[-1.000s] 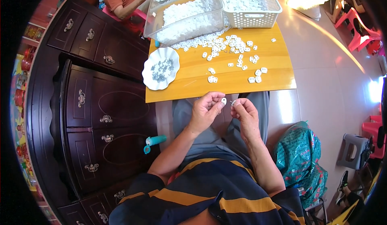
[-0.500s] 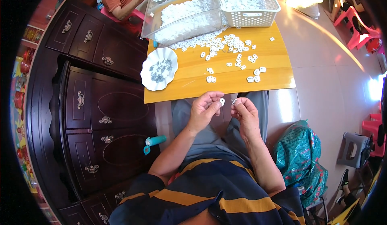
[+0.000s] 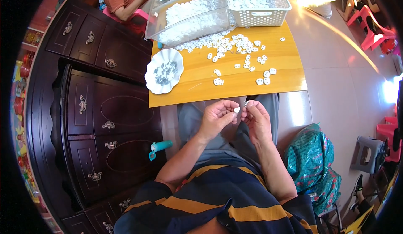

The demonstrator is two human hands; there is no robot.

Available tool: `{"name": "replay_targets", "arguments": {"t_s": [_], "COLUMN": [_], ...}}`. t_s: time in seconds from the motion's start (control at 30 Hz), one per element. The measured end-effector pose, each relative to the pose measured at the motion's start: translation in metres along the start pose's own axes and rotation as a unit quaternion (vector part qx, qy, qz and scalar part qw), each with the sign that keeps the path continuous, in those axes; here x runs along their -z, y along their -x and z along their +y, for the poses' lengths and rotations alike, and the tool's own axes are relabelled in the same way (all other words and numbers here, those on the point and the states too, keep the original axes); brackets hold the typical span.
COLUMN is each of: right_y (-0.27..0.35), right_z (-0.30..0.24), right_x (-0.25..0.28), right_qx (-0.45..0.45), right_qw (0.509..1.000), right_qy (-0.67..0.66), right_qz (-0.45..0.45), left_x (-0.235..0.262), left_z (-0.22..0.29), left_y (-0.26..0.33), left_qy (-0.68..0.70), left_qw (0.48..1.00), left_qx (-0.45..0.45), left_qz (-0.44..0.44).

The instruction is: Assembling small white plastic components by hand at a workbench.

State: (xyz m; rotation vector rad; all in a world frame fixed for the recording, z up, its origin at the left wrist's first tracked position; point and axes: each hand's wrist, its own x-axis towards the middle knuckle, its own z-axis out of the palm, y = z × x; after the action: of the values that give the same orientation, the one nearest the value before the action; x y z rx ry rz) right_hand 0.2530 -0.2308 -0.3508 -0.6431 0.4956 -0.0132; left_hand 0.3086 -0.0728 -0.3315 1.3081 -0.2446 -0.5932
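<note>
Left hand (image 3: 218,120) crept rightward mid-frame, fingers (image 3: 227,103) pinching a white piece (image 3: 236,110); right hand (image 3: 257,120) pinched a thin bit (image 3: 246,104). White piece looked light, stiff, easiest held by its edges.

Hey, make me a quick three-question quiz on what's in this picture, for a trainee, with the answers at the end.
1. What is the left hand pinching?
A. A spoon
B. A small white piece
C. A pencil

2. True or false: greyish bits lie in the wavy white dish.

3. Fill in the blank: as the wearer sees it, the basket with holes stands to the ____ of the clear bin.

Key:
1. B, between thumb and fingers.
2. True.
3. Right.
</note>
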Motion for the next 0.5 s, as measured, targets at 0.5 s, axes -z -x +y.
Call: {"name": "replay_targets", "arguments": {"t_s": [0.5], "right_y": [0.005], "right_z": [0.005], "right_x": [-0.008], "right_qx": [0.094], "right_qw": [0.987], "right_qy": [0.126], "right_qz": [-0.034], "left_x": [0.008], "left_z": [0.01], "left_y": [-0.006], "left_qy": [-0.127], "left_qw": [0.989], "left_qx": [-0.047], "left_qz": [0.062]}}
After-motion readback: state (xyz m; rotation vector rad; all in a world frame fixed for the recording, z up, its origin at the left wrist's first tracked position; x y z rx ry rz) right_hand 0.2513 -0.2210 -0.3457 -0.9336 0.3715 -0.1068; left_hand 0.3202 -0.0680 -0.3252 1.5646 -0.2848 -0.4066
